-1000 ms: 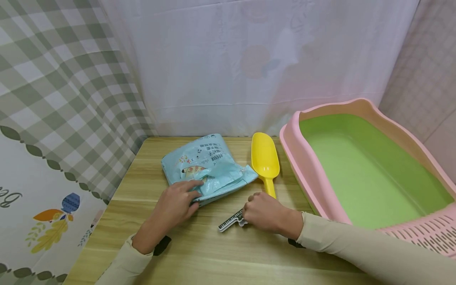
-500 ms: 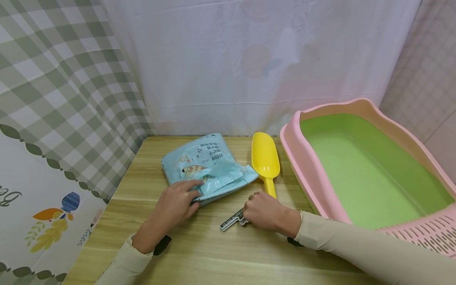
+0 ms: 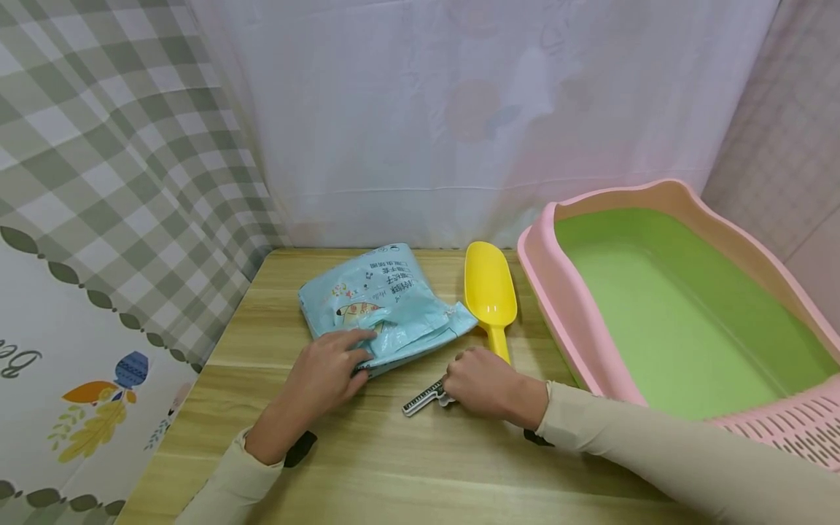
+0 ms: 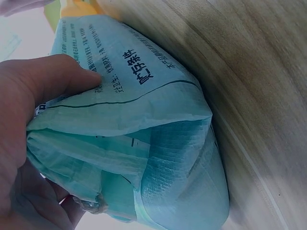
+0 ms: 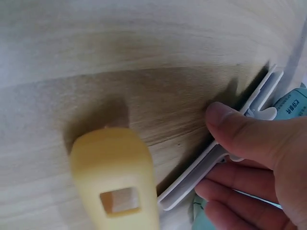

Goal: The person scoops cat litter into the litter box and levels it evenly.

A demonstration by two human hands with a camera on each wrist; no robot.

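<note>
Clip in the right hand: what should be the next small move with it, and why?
I would probably rest the clip on the table and let the right hand release it. The clip is held near its surface, the left hand holds the folded blue bag, and the tray looks bare inside, so a free right hand would likely help open the bag.

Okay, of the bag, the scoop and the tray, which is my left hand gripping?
The light blue bag, pinched by the left hand; the yellow scoop and pink tray lie apart from that hand.
</note>
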